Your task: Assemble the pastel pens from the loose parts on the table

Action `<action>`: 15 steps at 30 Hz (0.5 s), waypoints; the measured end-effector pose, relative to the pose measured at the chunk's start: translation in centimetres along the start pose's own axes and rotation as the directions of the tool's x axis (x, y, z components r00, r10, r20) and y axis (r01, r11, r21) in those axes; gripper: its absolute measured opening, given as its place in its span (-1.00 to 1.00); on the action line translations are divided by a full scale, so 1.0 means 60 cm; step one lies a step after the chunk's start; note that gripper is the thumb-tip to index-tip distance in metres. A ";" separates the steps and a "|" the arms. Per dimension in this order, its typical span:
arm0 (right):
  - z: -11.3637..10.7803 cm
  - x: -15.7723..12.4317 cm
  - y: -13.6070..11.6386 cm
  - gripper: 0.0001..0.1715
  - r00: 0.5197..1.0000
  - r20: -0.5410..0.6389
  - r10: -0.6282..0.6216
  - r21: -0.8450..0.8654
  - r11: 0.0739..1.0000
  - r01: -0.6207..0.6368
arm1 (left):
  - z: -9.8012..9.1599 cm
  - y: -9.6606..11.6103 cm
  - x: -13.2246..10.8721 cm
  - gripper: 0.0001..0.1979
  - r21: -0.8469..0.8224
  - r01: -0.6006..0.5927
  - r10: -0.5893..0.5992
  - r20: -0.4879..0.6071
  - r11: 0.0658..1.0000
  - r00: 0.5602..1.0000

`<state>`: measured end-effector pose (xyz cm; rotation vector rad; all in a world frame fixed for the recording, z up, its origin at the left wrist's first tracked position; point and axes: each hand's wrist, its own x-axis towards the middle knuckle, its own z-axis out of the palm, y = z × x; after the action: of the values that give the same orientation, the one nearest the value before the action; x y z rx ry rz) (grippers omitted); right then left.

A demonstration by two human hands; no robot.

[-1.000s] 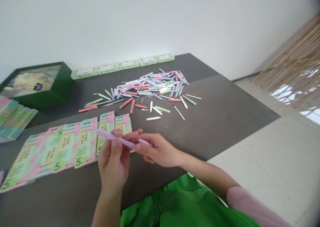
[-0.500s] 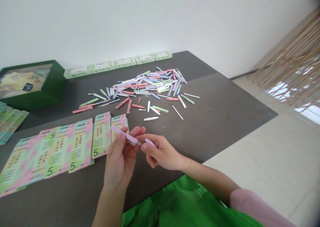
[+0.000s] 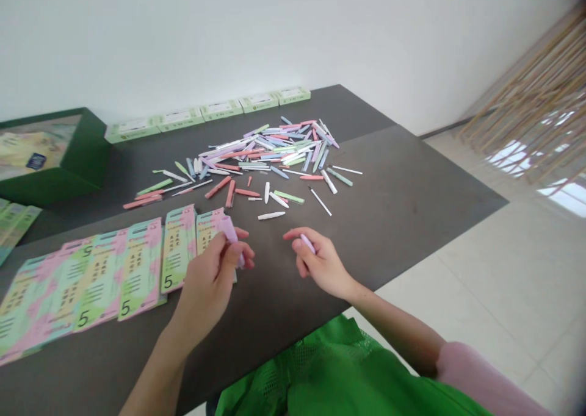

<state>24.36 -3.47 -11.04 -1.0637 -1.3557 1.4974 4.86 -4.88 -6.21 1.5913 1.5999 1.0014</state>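
Note:
My left hand (image 3: 220, 260) is closed on a purple pen part (image 3: 227, 228), which stands up between thumb and fingers over the end of the row of printed packs. To the right, my right hand (image 3: 320, 260) holds a smaller purple pen piece (image 3: 307, 243) with its fingers curled, apart from the left hand. Beyond both hands lies a pile of pen parts (image 3: 274, 147) in pink, white, green, blue and purple. Several loose pieces, among them a white barrel (image 3: 271, 216), lie at its near side.
Printed packs (image 3: 140, 269) lie in a row at the left. A green box (image 3: 86, 154) holding packets stands behind them. Several small light-green boxes (image 3: 180, 118) line the wall. The dark table (image 3: 412, 190) has its right edge above a tiled floor.
My hands have moved apart, the right one to the right with its purple piece. My left hand has turned, so its purple part is more upright. The view has shifted slightly.

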 end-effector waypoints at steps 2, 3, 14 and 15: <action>-0.022 0.003 0.011 -0.50 0.999 -0.043 0.005 -0.070 0.997 -0.008 | -0.010 -0.002 0.010 -0.71 0.213 -0.017 -0.003 0.095 0.977 0.995; -0.032 0.005 0.016 -0.52 0.998 -0.061 0.005 -0.109 0.994 -0.012 | -0.012 -0.004 0.014 -0.72 0.308 -0.027 -0.016 0.136 0.951 0.991; -0.067 0.023 0.017 -0.68 0.998 -0.055 -0.007 -0.420 0.908 -0.017 | 0.011 0.005 0.031 -0.59 0.833 -0.180 -0.179 0.313 0.523 0.933; -0.067 0.024 0.018 -0.67 0.999 -0.052 -0.007 -0.438 0.899 -0.017 | 0.012 0.006 0.032 -0.59 0.842 -0.186 -0.184 0.316 0.507 0.931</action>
<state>27.73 -1.01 -12.41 -1.3739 -1.7014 1.1793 5.62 -2.91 -6.12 2.2328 1.9220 -0.2743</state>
